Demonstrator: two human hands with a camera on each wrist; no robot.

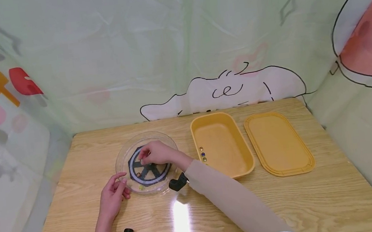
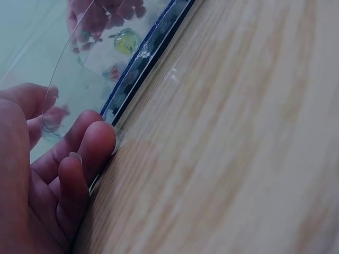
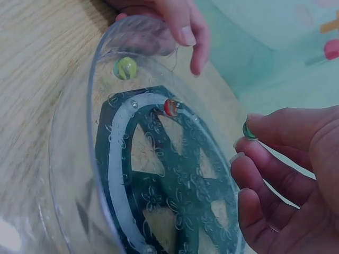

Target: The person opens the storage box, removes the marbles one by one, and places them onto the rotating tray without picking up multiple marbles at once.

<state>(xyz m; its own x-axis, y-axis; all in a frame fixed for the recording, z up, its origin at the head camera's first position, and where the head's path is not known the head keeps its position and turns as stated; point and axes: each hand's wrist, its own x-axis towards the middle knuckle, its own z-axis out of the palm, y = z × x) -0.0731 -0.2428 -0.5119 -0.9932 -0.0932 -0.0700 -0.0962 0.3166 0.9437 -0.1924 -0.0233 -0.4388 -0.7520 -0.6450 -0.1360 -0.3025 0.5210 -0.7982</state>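
My right hand hovers over a round clear plastic bowl. Between thumb and fingertip it pinches a green glass marble, plain in the right wrist view. At the bowl's near left side, my left hand holds the rim, a finger reaching over the edge and the others curled low beside the wall. A yellow-green marble and a red one lie in the bowl. A dark spoked shape with a pale ring shows through its bottom.
To the right of the bowl stands a deep yellow tray with several marbles along its left side. Beyond it lies a flat yellow lid. A printed curtain hangs behind the wooden table.
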